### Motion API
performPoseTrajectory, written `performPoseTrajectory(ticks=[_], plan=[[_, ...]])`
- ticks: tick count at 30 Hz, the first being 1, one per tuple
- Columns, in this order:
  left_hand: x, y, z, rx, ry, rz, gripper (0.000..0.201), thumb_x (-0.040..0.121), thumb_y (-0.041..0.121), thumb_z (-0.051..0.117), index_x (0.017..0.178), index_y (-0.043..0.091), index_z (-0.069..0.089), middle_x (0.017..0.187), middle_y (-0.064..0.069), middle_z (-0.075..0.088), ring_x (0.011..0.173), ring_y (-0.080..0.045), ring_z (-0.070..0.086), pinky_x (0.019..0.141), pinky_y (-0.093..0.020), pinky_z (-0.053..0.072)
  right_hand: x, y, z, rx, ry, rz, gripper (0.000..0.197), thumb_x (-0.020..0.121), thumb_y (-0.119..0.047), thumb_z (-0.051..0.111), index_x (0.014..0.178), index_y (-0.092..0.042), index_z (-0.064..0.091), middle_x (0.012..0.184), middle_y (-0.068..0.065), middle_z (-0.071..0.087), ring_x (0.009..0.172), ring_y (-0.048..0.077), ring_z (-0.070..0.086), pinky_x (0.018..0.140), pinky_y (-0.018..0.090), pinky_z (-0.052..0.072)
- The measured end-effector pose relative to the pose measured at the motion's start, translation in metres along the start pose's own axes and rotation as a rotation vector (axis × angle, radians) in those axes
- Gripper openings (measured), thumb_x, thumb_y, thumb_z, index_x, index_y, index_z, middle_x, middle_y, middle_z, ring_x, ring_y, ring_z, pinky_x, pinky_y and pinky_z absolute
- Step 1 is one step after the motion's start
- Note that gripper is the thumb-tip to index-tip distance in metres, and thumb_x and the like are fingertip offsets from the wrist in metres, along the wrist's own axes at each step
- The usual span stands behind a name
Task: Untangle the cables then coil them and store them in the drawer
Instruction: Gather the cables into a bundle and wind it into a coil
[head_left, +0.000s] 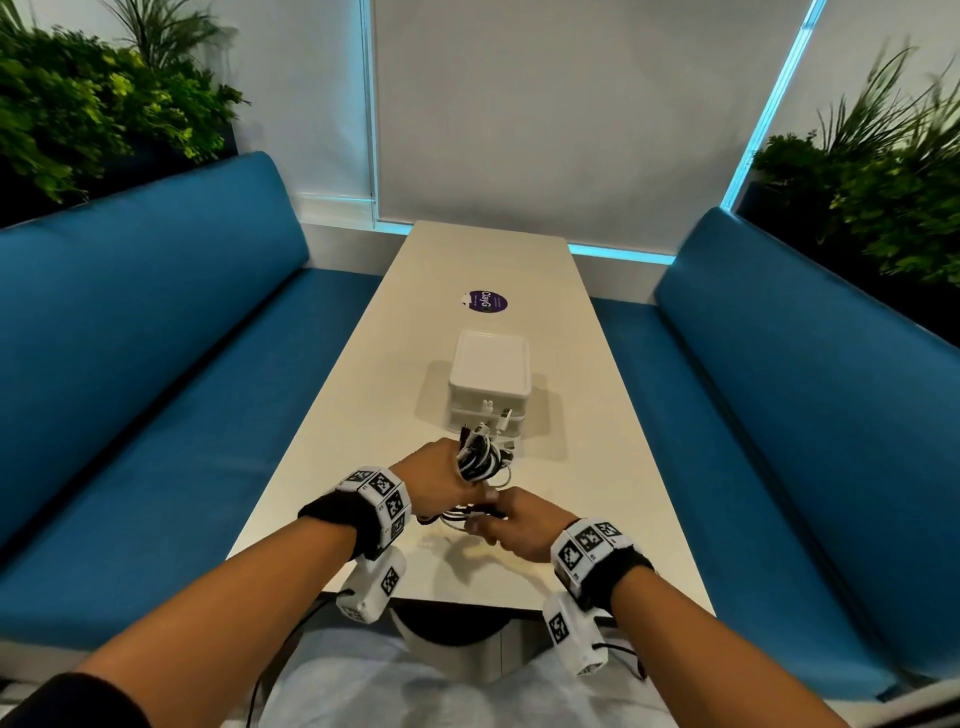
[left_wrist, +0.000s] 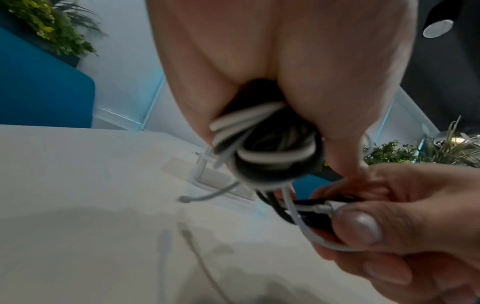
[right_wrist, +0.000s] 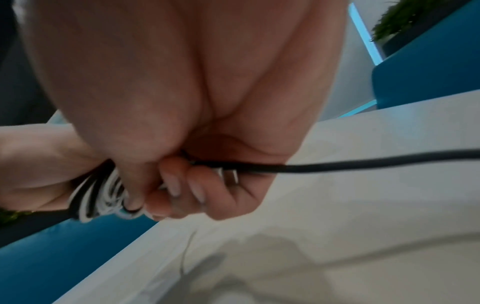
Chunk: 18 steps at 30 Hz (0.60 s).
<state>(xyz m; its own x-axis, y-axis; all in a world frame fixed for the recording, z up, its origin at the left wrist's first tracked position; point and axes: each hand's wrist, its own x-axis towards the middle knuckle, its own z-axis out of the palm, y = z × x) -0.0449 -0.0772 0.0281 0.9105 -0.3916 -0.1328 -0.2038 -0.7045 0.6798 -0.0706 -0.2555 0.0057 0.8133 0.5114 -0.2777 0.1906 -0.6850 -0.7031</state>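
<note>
The left hand (head_left: 439, 480) has its grip curled around a bundle of black and white cables (left_wrist: 262, 144), held just above the pale desk (head_left: 363, 415). The right hand (head_left: 511, 525) pinches loose cable ends (left_wrist: 319, 207) just beside it. The coiling seems partly done: loops are gathered, but the ends hang free and nothing is stored yet. The small white plastic drawer box (head_left: 489, 382) stands near, behind the hands, and some plugs lie against its front. Blue benches (head_left: 156, 332) flank the desk.
</note>
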Motion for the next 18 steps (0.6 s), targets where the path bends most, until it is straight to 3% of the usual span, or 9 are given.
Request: performPoseTrajectory(ticks=[3, 7, 11, 13, 15, 18], plan=[[-0.006, 0.0, 0.002, -0.016, -0.126, 0.067, 0.016, 0.075, 0.039, 0.079, 0.074, 0.028, 0.067, 0.072, 0.009, 0.069, 0.064, -0.008, 0.059, 0.067, -0.024, 0.05, 0.0, 0.004, -0.002, 0.018, 0.019, -0.009, 0.018, 0.09, -0.031, 0.064, 0.074, -0.023, 0.061, 0.067, -0.009, 0.058, 0.06, 0.004, 0.049, 0.062, 0.02, 0.041], [-0.01, 0.008, 0.002, 0.034, -0.25, 0.108, 0.012, 0.072, 0.029, 0.078, 0.08, 0.034, 0.07, 0.078, 0.009, 0.072, 0.066, -0.003, 0.06, 0.069, -0.022, 0.051, -0.005, 0.006, -0.008, 0.048, 0.025, 0.015, 0.015, 0.083, -0.029, 0.067, 0.077, -0.015, 0.067, 0.071, -0.009, 0.062, 0.066, 0.007, 0.051, 0.069, 0.024, 0.044], [-0.008, 0.011, 0.008, 0.182, -0.195, 0.086, 0.022, 0.071, 0.019, 0.077, 0.083, 0.033, 0.066, 0.078, 0.011, 0.07, 0.07, -0.006, 0.064, 0.066, -0.021, 0.05, -0.007, 0.005, -0.016, 0.095, 0.01, 0.03, 0.012, 0.084, -0.019, 0.064, 0.074, -0.017, 0.07, 0.069, -0.007, 0.065, 0.055, 0.008, 0.047, 0.061, 0.024, 0.044], [-0.006, 0.013, 0.008, 0.199, -0.188, 0.104, 0.023, 0.068, 0.019, 0.079, 0.087, 0.028, 0.071, 0.083, 0.01, 0.073, 0.075, -0.008, 0.066, 0.068, -0.02, 0.051, -0.007, 0.004, -0.017, 0.11, 0.024, 0.031, 0.016, 0.084, -0.024, 0.065, 0.069, -0.019, 0.07, 0.069, -0.002, 0.066, 0.056, 0.01, 0.049, 0.059, 0.023, 0.045], [-0.006, 0.015, 0.006, 0.142, -0.224, 0.116, 0.03, 0.064, 0.021, 0.085, 0.09, 0.026, 0.071, 0.087, 0.011, 0.073, 0.079, -0.005, 0.067, 0.073, -0.022, 0.054, -0.005, 0.007, -0.018, 0.134, 0.047, 0.038, 0.02, 0.077, -0.032, 0.064, 0.069, -0.014, 0.07, 0.07, 0.007, 0.068, 0.059, 0.012, 0.054, 0.064, 0.032, 0.048], [-0.007, 0.017, 0.01, 0.128, -0.2, 0.079, 0.043, 0.06, 0.027, 0.091, 0.094, 0.025, 0.064, 0.088, 0.011, 0.071, 0.08, -0.008, 0.066, 0.073, -0.025, 0.053, -0.003, 0.008, -0.016, 0.282, 0.071, 0.051, 0.009, 0.079, -0.015, 0.064, 0.073, -0.015, 0.071, 0.068, 0.004, 0.068, 0.062, 0.015, 0.058, 0.067, 0.034, 0.053]])
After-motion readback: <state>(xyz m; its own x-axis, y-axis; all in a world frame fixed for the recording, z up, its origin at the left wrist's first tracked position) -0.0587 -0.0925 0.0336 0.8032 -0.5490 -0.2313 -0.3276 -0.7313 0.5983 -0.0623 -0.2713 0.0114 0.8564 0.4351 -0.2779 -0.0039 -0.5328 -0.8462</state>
